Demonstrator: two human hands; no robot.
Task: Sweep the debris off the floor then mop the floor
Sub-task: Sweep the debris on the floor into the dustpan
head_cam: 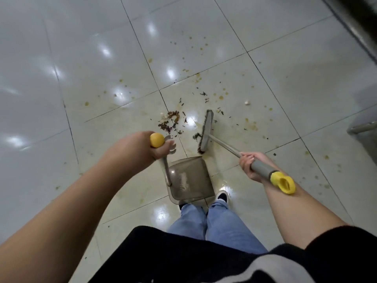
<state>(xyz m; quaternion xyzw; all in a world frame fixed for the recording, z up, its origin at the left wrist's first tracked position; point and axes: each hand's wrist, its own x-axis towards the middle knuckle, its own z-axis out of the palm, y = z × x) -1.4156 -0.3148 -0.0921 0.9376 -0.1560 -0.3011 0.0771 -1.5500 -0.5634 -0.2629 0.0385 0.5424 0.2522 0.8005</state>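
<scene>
My left hand grips the yellow-topped handle of a grey translucent dustpan, which stands on the floor just ahead of my feet. My right hand grips the grey handle of a broom whose yellow end cap points back along my forearm. The broom head rests on the tiles ahead of the dustpan, to the right of a brown debris pile. Small dark flecks and yellowish stains are scattered over the white tiled floor beyond and to the right.
A small white scrap lies right of the broom head. A metal-edged fixture runs along the top right, and a grey bin-like object stands at the right edge. My feet are just behind the dustpan.
</scene>
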